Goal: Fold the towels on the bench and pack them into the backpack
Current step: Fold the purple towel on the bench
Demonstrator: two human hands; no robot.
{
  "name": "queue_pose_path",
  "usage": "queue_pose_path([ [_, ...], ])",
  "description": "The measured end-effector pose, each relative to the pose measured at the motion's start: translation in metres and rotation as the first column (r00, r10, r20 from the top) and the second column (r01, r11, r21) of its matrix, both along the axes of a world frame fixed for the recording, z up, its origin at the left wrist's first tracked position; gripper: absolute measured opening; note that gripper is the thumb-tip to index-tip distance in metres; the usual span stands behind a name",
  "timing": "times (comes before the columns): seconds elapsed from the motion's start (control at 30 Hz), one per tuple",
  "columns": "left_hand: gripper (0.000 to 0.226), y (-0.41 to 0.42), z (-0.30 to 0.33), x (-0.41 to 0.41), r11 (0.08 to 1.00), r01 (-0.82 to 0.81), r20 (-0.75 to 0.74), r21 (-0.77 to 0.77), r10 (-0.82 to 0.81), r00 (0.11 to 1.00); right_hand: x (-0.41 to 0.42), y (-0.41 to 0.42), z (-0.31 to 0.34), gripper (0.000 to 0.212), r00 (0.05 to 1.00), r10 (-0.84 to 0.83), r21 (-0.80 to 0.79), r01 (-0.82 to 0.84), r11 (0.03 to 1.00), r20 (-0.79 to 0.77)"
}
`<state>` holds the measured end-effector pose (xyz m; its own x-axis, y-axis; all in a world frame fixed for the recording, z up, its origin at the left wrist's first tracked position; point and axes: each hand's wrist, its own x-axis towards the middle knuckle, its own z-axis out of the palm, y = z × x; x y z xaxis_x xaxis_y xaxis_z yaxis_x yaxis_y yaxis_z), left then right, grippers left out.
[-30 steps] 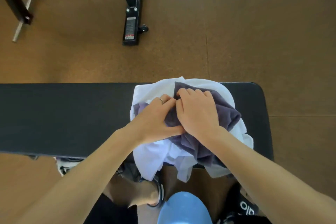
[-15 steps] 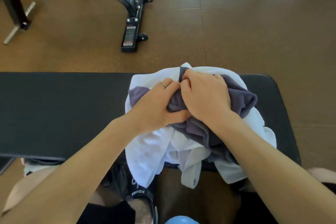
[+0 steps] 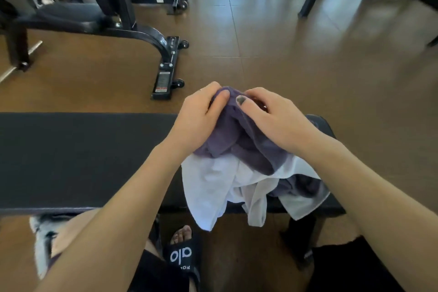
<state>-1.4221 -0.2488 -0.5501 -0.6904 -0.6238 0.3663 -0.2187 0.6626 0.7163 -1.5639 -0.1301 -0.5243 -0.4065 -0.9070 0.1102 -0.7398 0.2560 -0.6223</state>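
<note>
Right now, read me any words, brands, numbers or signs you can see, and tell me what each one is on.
"alo": white letters on the strap of the black slide sandal.
Smaller white letters under it on the same strap: cut off, not readable.
Warning sticker on the black machine base: too small to read.
Brand mark higher on that base: too blurred.
Purple towel, white towel, bench: no text.

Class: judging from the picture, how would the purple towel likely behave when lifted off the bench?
The purple towel is probably floppy: it bunches and sags between the left hand and right hand. It is likely light, since fingertips pinch it up. It may drag the white towel beneath it.
</note>
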Motion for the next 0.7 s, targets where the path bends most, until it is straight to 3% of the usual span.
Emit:
queue_pose_path([
  [0.1,0.035,0.000,0.012,0.006,0.967,-0.078,-0.144,0.241,0.115,0.983,0.013,0.007,0.001,0.048,0.989,-0.008,-0.053,0.000,0.999,-0.148],
  [0.2,0.043,0.003,0.025,0.011,0.835,-0.035,-0.283,0.549,0.226,0.932,0.021,0.007,-0.002,0.029,0.971,-0.052,-0.095,0.030,0.995,-0.234],
  [0.27,0.043,0.002,0.030,0.015,0.745,-0.012,-0.316,0.667,0.297,0.901,0.023,0.007,-0.003,0.019,0.962,-0.110,-0.153,0.073,0.986,-0.250],
  [0.43,0.028,-0.007,0.036,0.029,0.675,0.134,-0.373,0.725,0.222,0.901,0.029,0.007,0.000,0.023,0.894,-0.192,-0.215,0.111,0.970,-0.404],
  [0.53,0.042,-0.011,0.036,0.040,0.669,0.236,-0.401,0.705,0.101,0.910,0.033,0.006,0.000,0.031,0.844,-0.218,-0.231,0.116,0.966,-0.491],
  [0.7,0.033,-0.013,0.038,0.050,0.736,0.147,-0.406,0.661,0.186,0.895,0.044,0.003,-0.010,0.047,0.746,-0.297,-0.234,0.192,0.953,-0.596],
])
